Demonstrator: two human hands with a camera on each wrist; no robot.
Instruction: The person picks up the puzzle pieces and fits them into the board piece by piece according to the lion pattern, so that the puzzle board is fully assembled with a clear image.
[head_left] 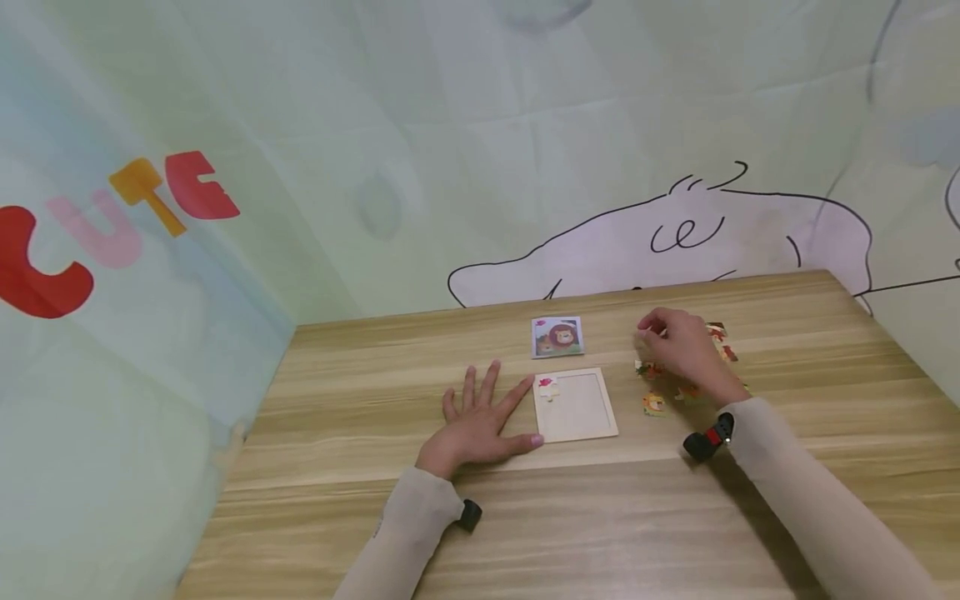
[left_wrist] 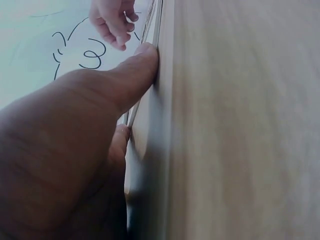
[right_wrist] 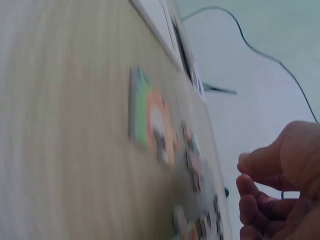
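Observation:
My left hand (head_left: 480, 429) lies on the table with its fingers spread; its index fingertip and thumb touch the left side of a square wooden puzzle tray (head_left: 592, 427). One puzzle piece (head_left: 549, 388) with a pink flower sits in the tray's upper left corner. My right hand (head_left: 682, 343) hovers above several loose puzzle pieces (head_left: 731, 354), right of the tray. Its fingers are loosely curled, thumb near the index finger; no piece shows between them. A lion-face piece (head_left: 654, 405) lies nearer me, blurred in the right wrist view as an orange and green piece (right_wrist: 155, 120).
Behind the tray lies a small picture card (head_left: 557, 337) with a lion on it. The wooden table (head_left: 360, 417) ends at a printed cloth backdrop (head_left: 420, 167). Part of the loose pieces is hidden beneath the right hand.

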